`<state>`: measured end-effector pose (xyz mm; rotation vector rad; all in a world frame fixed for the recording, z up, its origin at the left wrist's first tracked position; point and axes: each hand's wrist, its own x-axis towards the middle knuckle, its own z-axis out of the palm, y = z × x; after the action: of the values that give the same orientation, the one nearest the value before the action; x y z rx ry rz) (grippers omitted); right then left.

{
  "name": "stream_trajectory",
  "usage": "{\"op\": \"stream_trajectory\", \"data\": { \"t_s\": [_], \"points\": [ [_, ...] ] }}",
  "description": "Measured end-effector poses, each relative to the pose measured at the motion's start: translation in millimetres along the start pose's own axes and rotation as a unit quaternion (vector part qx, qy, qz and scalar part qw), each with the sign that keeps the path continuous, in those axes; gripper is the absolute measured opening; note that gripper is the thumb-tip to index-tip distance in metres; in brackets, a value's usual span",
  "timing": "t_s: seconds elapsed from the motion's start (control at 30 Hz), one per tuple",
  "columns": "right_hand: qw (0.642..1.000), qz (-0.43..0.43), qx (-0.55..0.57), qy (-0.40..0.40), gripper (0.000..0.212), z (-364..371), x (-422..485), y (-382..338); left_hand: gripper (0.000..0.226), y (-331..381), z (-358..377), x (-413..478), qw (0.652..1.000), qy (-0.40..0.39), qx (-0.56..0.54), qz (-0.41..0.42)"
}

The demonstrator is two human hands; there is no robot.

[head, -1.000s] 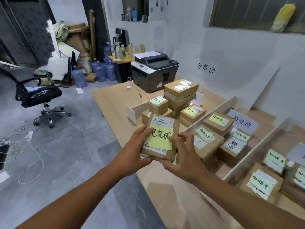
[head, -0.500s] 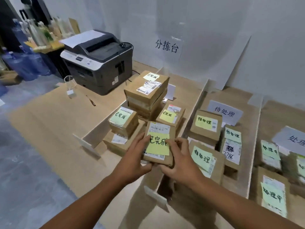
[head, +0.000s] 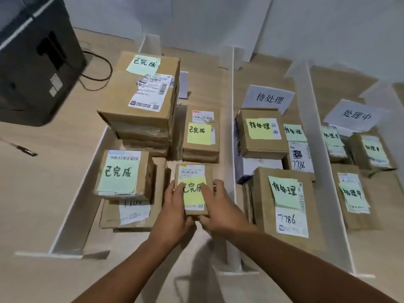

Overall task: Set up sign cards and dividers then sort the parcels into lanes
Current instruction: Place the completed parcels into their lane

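parcel (head: pixel 193 171) has moved forward into the leftmost lane (head: pixel 202 64), left hand (head: pixel 172 213) and right hand (head: pixel 220 206) gripping its sides

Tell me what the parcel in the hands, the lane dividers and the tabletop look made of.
Held parcel: brown matte cardboard, with a white paper label and a yellow sticky note.
Dividers: thin white matte sheet, likely foam board or card.
Tabletop: pale wood-grain, smooth, probably laminate.
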<state>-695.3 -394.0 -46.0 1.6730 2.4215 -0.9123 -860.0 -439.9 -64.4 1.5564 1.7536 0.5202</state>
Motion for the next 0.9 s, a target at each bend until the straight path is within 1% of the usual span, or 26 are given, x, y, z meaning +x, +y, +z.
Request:
{"op": "stream_trajectory", "data": {
  "t_s": [0.07, 0.13, 0.2, 0.27, 0.33, 0.43, 0.53, 0.6, 0.67, 0.77, 0.9],
  "points": [
    [0.999, 0.006, -0.046, 0.002, 0.082, 4.0, 4.1, -2.4, 0.095, -0.1, 2.7, 2.5, 1.000, -0.005, 0.003, -0.008],
    [0.998, 0.005, -0.062, 0.007, 0.083, 5.3, 4.8, -2.9, 0.097, 0.7, 3.6, 4.5, 1.000, -0.013, 0.010, -0.018],
    [0.999, -0.006, -0.046, 0.015, 0.085, 3.0, 1.1, -3.0, 0.099, 3.6, 0.8, 4.1, 0.999, -0.025, 0.027, -0.026],
    [0.999, -0.019, -0.009, 0.040, 0.086, -7.7, -5.0, -4.3, 0.104, 10.2, -6.5, 1.3, 0.997, -0.034, 0.061, -0.024],
    [0.997, -0.026, 0.021, 0.074, 0.086, -28.2, -16.8, -3.0, 0.102, 22.9, -14.9, -4.7, 0.994, -0.035, 0.098, 0.023],
    [0.990, -0.021, 0.030, 0.135, 0.079, -68.6, -55.6, 14.2, 0.088, 61.2, -22.7, -12.1, 0.987, -0.026, 0.123, 0.099],
    [0.982, 0.003, 0.005, 0.187, 0.078, -116.1, -120.2, 50.4, 0.081, 128.6, -20.3, -9.0, 0.980, -0.011, 0.129, 0.149],
    [0.975, 0.028, -0.024, 0.218, 0.082, -148.4, -175.0, 80.2, 0.079, 186.4, -11.0, -8.5, 0.967, -0.021, 0.143, 0.209],
    [0.963, 0.061, -0.048, 0.258, 0.085, -177.9, -238.2, 110.4, 0.083, 248.1, 5.3, -18.2, 0.947, -0.050, 0.149, 0.280],
    [0.938, 0.102, -0.051, 0.327, 0.088, -213.4, -346.8, 159.9, 0.092, 342.5, 42.4, -51.3, 0.916, -0.100, 0.121, 0.370],
    [0.907, 0.151, -0.032, 0.392, 0.092, -231.3, -498.5, 223.8, 0.104, 461.0, 113.1, -106.2, 0.863, -0.132, 0.135, 0.469]
  ]
}}
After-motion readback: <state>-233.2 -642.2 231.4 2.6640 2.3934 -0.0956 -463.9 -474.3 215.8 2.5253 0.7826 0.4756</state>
